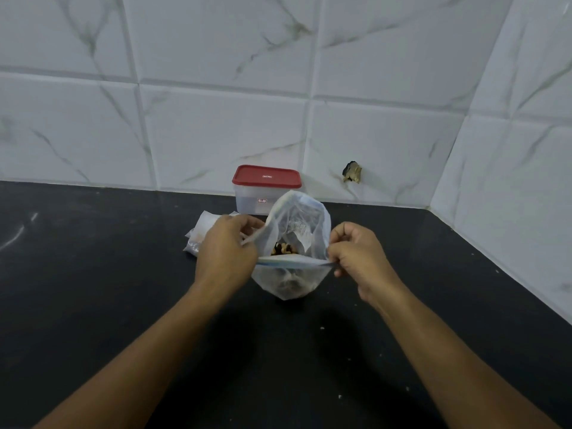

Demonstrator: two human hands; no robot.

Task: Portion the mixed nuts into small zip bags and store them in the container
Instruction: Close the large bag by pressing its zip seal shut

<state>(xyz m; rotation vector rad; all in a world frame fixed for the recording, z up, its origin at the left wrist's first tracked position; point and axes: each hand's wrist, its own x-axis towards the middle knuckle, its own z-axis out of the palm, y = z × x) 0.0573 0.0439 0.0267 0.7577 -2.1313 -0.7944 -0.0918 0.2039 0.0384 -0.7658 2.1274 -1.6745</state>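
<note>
Bare forearms [148, 351] elbow to wrist; bare L hand [224, 252] & R hand [360, 255]

Black countertop [93, 274] carries a red-lidded container [266, 193] by the wall [371, 134]; small bags [201, 230] just beside it.

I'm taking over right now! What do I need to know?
Left hand pinches the left edge of the big bag; right hand pinches its right edge.
The big bag stands open on the counter, mixed nuts inside.
Small zip bags lie behind the left hand; filled or not, I cannot tell.
The container sits by the wall, red lid on.
Done: big bag opened. Left: portioning, sealing, storing.
</note>
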